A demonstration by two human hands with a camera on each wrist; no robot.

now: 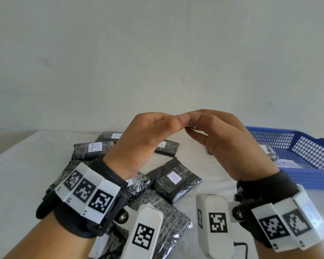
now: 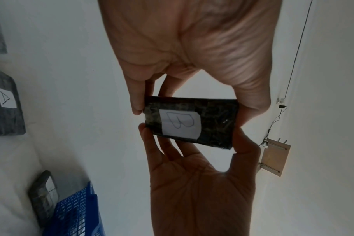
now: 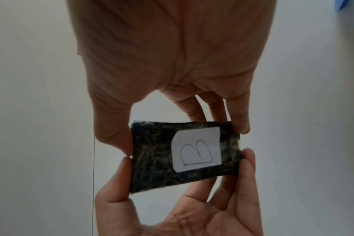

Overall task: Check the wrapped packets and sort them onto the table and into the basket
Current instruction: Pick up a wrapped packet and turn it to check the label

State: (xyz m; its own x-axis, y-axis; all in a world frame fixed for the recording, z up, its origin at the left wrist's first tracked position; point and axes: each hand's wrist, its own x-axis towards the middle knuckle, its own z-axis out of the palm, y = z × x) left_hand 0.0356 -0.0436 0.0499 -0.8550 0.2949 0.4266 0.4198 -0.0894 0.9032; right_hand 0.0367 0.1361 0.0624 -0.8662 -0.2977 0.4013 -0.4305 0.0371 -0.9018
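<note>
At the bottom of the head view, two wrists wear black straps with white blocks printed in black-and-white square codes. Just beyond them, dark wrapped packets lie in a loose pile on a white table (image 1: pixel 17 165); one packet at lower centre (image 1: pixel 174 179) has a white label marked A, and another packet at centre left (image 1: pixel 93 149) is marked B. Above the pile, in the middle of the frame, the left hand (image 1: pixel 140 139) and right hand (image 1: pixel 230 139) meet fingertip to fingertip, raised off the table. Between them they hold a small dark packet (image 2: pixel 190 123), mostly hidden in the head view. Both wrist views show it clearly: each hand pinches it with thumb and fingers at its short ends, its white label marked B facing the palms. At the right edge, farther back, a blue basket (image 1: pixel 295 144) sits on the table, and a pale wall fills the upper frame.
</note>
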